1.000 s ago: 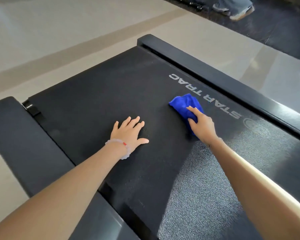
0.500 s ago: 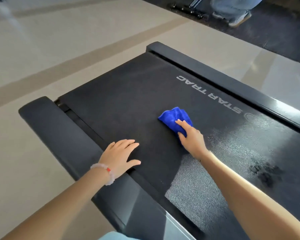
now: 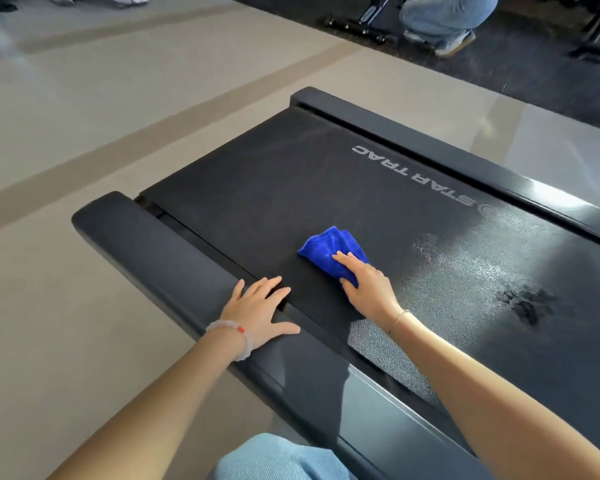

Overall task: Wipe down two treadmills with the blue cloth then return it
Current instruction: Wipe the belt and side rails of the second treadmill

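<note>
A black treadmill belt (image 3: 326, 188) marked STAR TRAC fills the middle of the view. A bunched blue cloth (image 3: 326, 249) lies on the belt near its left edge. My right hand (image 3: 368, 289) presses flat on the cloth's near half, fingers straight. My left hand (image 3: 257, 306) rests flat with spread fingers on the treadmill's left side rail (image 3: 146, 244), fingertips reaching the belt's edge. The belt right of the cloth looks shiny with a dark wet patch (image 3: 527, 301).
The far side rail (image 3: 430, 147) borders the belt. Beige floor (image 3: 84, 133) lies to the left. A person in jeans (image 3: 440, 15) crouches on dark flooring at the top, beside equipment bases. My own knee in light denim (image 3: 281, 459) shows at the bottom.
My right hand has drawn the cloth across the belt toward the left rail. My left hand has shifted off the belt onto the left side rail. The view has pulled back.
</note>
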Tool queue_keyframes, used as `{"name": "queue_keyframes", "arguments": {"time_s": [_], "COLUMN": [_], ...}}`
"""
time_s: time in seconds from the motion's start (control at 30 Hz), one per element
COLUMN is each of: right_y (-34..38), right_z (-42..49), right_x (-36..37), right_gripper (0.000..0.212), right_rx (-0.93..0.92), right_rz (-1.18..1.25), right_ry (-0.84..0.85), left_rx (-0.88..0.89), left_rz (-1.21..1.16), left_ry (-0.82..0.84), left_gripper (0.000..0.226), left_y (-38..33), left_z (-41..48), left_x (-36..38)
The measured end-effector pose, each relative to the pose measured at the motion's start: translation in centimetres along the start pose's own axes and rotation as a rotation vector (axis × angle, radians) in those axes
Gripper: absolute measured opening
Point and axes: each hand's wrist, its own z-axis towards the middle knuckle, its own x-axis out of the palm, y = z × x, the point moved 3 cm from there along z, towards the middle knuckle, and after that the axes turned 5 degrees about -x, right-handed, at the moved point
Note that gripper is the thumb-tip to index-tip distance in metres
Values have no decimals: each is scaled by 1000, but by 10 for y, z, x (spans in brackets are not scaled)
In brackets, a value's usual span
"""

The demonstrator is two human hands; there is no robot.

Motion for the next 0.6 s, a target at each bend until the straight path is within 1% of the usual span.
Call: {"name": "queue_keyframes", "arguments": {"time_s": [0.07,0.2,0.27,0.43,0.6], "right_y": [5,19,27,41,42], "right_z": [-7,-26,-33,-51,-58], "right_x": [4,10,11,18,26], "right_gripper": [49,49,48,48,50], "right_rx": [-1,-10,-8,15,-28], "right_rz": [1,27,24,50,49], "right_ry": [7,5,1,-28,12], "left_rx": [-9,-49,-61,-61,-64], "left_rz": [-7,-64,-63,-61,-72], "left_ry": [-8,-41,-52,-48,-69], "left_gripper": [82,99,104,103,103], "left_y": [0,0,0,0,-1], "left_z": [0,-2,-3,-5,-8], "left_x": [1,-2,-4,-5,-9]}}
